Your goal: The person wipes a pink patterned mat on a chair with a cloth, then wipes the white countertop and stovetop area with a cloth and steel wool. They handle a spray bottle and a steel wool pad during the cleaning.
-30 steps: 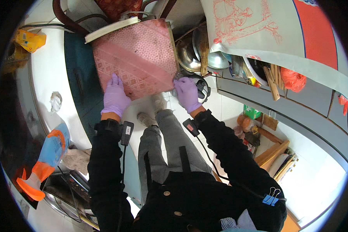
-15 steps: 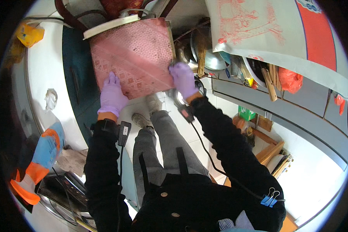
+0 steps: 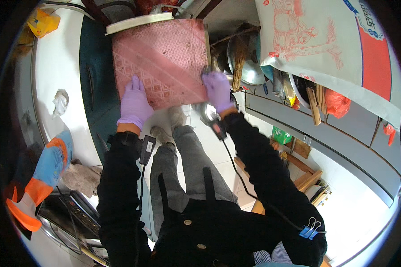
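At 2 o'clock a pale sheet [image 3: 316,66] fills the view; the pink panel [image 3: 160,62] lies at 11. Near 9 is a bottle [image 3: 55,155]. The left hand [image 3: 136,104] rests flat, fingers together, at the panel's 7 o'clock corner; the right hand [image 3: 217,91], blurred, curls round what looks like a dark pad [image 3: 206,70] at its 4 o'clock edge. Firm left-palm pressure should steady the panel; light, even strokes suit its edge.

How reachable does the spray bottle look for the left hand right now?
Probably yes: the left hand rests on the pink board, apparently holding nothing, and nothing visibly covers the spray bottle to its left.
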The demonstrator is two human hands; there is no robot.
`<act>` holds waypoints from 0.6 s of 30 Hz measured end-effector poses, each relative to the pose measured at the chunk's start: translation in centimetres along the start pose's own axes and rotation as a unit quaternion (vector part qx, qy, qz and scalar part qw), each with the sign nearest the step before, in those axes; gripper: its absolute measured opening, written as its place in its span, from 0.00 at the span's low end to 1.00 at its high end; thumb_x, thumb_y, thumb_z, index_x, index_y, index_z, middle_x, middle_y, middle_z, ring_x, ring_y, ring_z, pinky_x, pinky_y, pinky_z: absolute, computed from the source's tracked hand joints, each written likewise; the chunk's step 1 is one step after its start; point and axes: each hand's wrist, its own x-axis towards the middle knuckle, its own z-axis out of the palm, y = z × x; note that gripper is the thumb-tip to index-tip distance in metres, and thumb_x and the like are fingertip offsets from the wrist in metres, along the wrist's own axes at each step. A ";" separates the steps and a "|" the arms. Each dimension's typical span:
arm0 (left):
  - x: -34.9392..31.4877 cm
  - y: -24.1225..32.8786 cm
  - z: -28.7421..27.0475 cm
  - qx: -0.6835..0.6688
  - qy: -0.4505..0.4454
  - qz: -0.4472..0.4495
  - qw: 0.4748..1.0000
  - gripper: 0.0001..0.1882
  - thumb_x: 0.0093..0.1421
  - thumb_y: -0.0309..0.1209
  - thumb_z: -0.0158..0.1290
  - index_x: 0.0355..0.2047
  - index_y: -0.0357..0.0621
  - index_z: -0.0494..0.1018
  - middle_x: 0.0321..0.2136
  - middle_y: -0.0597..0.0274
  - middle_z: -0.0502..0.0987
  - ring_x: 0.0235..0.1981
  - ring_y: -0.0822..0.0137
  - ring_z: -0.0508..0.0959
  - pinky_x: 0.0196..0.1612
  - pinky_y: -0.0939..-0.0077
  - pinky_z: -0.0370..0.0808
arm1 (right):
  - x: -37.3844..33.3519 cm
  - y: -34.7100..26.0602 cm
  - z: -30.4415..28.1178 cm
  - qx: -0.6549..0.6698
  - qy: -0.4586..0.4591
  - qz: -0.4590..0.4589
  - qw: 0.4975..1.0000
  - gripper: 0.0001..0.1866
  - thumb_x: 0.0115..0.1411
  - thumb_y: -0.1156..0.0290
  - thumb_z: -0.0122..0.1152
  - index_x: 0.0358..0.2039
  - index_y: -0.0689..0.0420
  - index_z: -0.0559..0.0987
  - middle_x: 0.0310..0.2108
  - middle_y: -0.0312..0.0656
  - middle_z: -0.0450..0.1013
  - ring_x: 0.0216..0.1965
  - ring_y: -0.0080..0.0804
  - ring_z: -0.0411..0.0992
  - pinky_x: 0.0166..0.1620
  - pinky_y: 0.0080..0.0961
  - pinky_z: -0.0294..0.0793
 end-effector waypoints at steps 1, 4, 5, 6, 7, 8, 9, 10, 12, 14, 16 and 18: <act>0.1 0.0 -0.1 -0.006 -0.005 -0.001 1.000 0.44 0.49 0.36 0.58 0.65 0.28 0.59 0.69 0.40 0.54 0.65 0.46 0.62 0.68 0.68 0.60 | -0.6 -0.2 -0.1 -0.021 -0.069 0.021 0.997 0.07 0.58 0.71 0.60 0.35 0.53 0.84 0.35 0.44 0.75 0.40 0.48 0.71 0.43 0.40 0.72; 0.0 0.1 -0.2 -0.026 -0.002 -0.004 1.000 0.44 0.49 0.36 0.58 0.65 0.28 0.59 0.69 0.40 0.54 0.65 0.46 0.62 0.69 0.68 0.59 | -2.8 -0.3 -0.7 0.015 -0.071 -0.009 0.997 0.07 0.57 0.72 0.61 0.36 0.53 0.84 0.36 0.44 0.75 0.40 0.48 0.71 0.43 0.41 0.72; -0.1 0.1 -0.2 -0.039 -0.022 -0.012 0.999 0.44 0.49 0.36 0.58 0.65 0.28 0.59 0.69 0.40 0.53 0.65 0.46 0.62 0.69 0.68 0.59 | -3.2 -0.3 -0.9 0.023 -0.109 0.022 0.994 0.07 0.57 0.72 0.61 0.35 0.54 0.84 0.35 0.44 0.75 0.41 0.48 0.71 0.43 0.41 0.72; -0.1 0.2 -0.2 -0.028 -0.006 -0.006 1.000 0.44 0.49 0.36 0.58 0.65 0.28 0.59 0.69 0.40 0.53 0.65 0.46 0.62 0.69 0.68 0.59 | -2.7 0.0 -0.7 0.026 -0.065 -0.004 0.998 0.06 0.57 0.72 0.61 0.35 0.54 0.84 0.35 0.44 0.75 0.41 0.48 0.71 0.43 0.41 0.72; 0.0 0.2 -0.3 -0.024 -0.013 -0.009 1.000 0.44 0.49 0.36 0.58 0.65 0.28 0.59 0.70 0.40 0.53 0.65 0.46 0.62 0.69 0.68 0.58 | -2.4 0.1 -0.7 0.025 -0.036 -0.018 0.999 0.06 0.58 0.72 0.60 0.35 0.55 0.84 0.35 0.45 0.75 0.41 0.49 0.71 0.43 0.41 0.72; -0.1 0.2 -0.2 -0.022 -0.025 -0.014 0.999 0.45 0.49 0.37 0.58 0.65 0.28 0.59 0.70 0.40 0.53 0.65 0.46 0.62 0.69 0.68 0.58 | -1.3 0.4 -0.4 0.031 0.006 -0.008 0.999 0.06 0.58 0.72 0.60 0.35 0.55 0.84 0.35 0.45 0.75 0.41 0.49 0.71 0.43 0.41 0.71; -0.2 0.2 -0.1 -0.018 -0.014 -0.012 1.000 0.45 0.49 0.36 0.58 0.65 0.28 0.59 0.70 0.40 0.52 0.65 0.46 0.62 0.69 0.68 0.58 | 0.4 0.7 0.0 0.070 0.028 0.007 0.997 0.07 0.59 0.72 0.59 0.35 0.56 0.83 0.35 0.46 0.75 0.41 0.50 0.70 0.44 0.41 0.71; -0.3 0.3 -0.1 -0.016 -0.007 -0.009 1.000 0.45 0.49 0.36 0.58 0.65 0.27 0.58 0.70 0.40 0.52 0.65 0.46 0.62 0.69 0.68 0.58 | 0.2 0.4 0.0 0.057 0.014 -0.001 0.998 0.07 0.59 0.71 0.59 0.35 0.56 0.83 0.36 0.46 0.75 0.40 0.50 0.70 0.44 0.41 0.71; -0.1 0.3 -0.2 -0.009 -0.004 -0.009 1.000 0.45 0.49 0.36 0.58 0.65 0.27 0.58 0.70 0.39 0.52 0.65 0.46 0.62 0.69 0.68 0.58 | 0.6 -0.1 -0.2 0.039 0.017 -0.011 0.999 0.07 0.58 0.72 0.60 0.35 0.56 0.83 0.36 0.45 0.75 0.40 0.49 0.71 0.43 0.40 0.72; 0.0 0.3 -0.4 -0.014 -0.037 -0.018 0.999 0.45 0.49 0.36 0.58 0.65 0.26 0.58 0.70 0.39 0.52 0.65 0.46 0.62 0.69 0.68 0.58 | -0.7 -1.0 -0.8 0.012 -0.040 -0.005 0.999 0.07 0.57 0.72 0.61 0.36 0.54 0.83 0.36 0.44 0.75 0.39 0.46 0.71 0.42 0.40 0.73; 0.0 0.4 -0.6 -0.006 -0.022 -0.009 1.000 0.45 0.49 0.36 0.58 0.66 0.26 0.57 0.70 0.38 0.51 0.65 0.45 0.62 0.69 0.68 0.58 | -2.5 -1.5 -1.4 0.023 -0.019 -0.040 0.999 0.07 0.55 0.72 0.62 0.35 0.53 0.84 0.35 0.42 0.75 0.39 0.46 0.71 0.43 0.39 0.72; 0.0 0.6 -0.7 0.008 -0.025 -0.006 1.000 0.45 0.49 0.36 0.57 0.66 0.26 0.57 0.70 0.38 0.51 0.65 0.45 0.61 0.69 0.68 0.58 | -2.8 -1.1 -1.2 0.039 -0.026 -0.050 0.998 0.06 0.56 0.72 0.63 0.35 0.54 0.84 0.34 0.43 0.75 0.39 0.46 0.72 0.42 0.39 0.72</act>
